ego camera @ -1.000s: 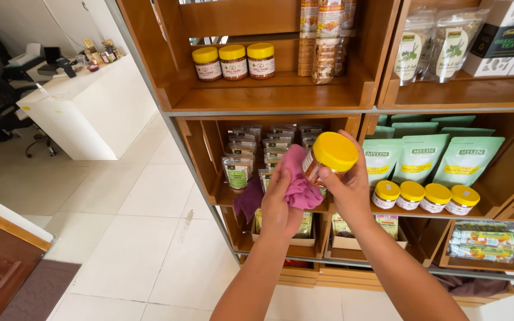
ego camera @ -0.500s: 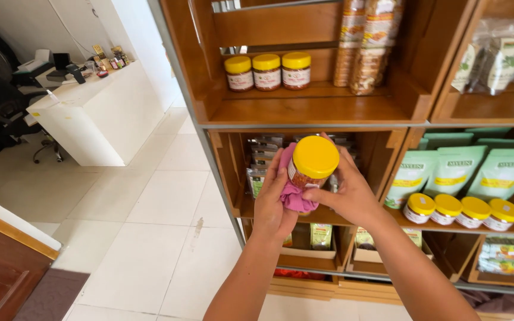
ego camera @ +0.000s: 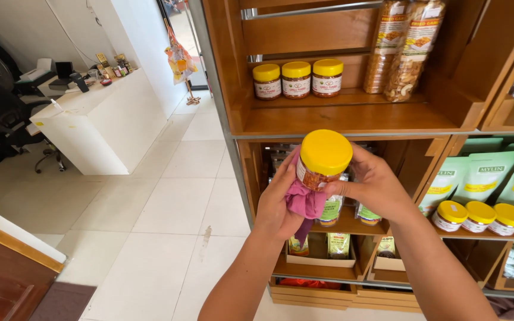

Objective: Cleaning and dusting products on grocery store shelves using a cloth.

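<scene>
- Since the earlier frame you've lifted the jar (ego camera: 323,163) a little higher and drawn it closer, so its yellow lid now faces you just below the upper shelf (ego camera: 352,119).
- Your right hand (ego camera: 376,187) is wrapped round the jar's side, fingers closed on it and thumb near the lid.
- Your left hand (ego camera: 281,199) is cupped against the jar's other side, pressing a pink cloth (ego camera: 304,202) to the glass; the cloth hangs below the jar.
- On the upper shelf three yellow-lidded jars (ego camera: 296,78) stand in a row, with two tall snack bags (ego camera: 403,47) to their right.
- Four small jars (ego camera: 488,217) line the lower right shelf before green pouches (ego camera: 483,175).
</scene>
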